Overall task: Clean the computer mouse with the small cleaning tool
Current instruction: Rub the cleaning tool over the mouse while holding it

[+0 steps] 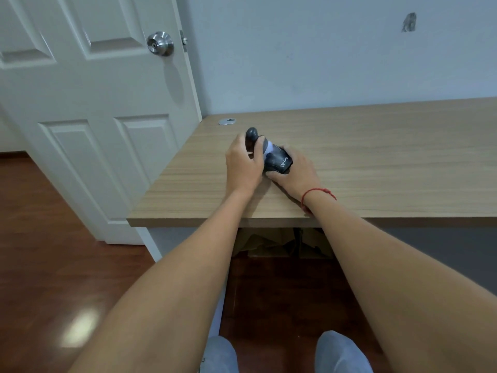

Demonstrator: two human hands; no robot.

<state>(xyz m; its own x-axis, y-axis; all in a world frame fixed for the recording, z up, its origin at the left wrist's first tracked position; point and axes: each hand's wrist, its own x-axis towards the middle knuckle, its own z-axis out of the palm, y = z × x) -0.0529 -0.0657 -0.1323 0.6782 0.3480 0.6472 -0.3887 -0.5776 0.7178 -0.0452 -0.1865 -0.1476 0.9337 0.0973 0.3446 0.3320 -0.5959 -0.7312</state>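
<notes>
A black computer mouse (pixel 279 163) with white lettering lies on the wooden desk (pixel 376 157). My right hand (pixel 297 175) grips it from the right and below, fingers wrapped around its near side. My left hand (pixel 243 164) holds the small cleaning tool (pixel 254 135), a dark grey rounded handle with a light grey and white head pressed against the mouse's left end. The tool's middle is hidden by my fingers.
A silver cable grommet (pixel 227 121) sits near the desk's back left corner. A white door (pixel 94 117) with a metal knob stands to the left. Cardboard lies under the desk (pixel 279 242). The desk's front edge runs just below my wrists.
</notes>
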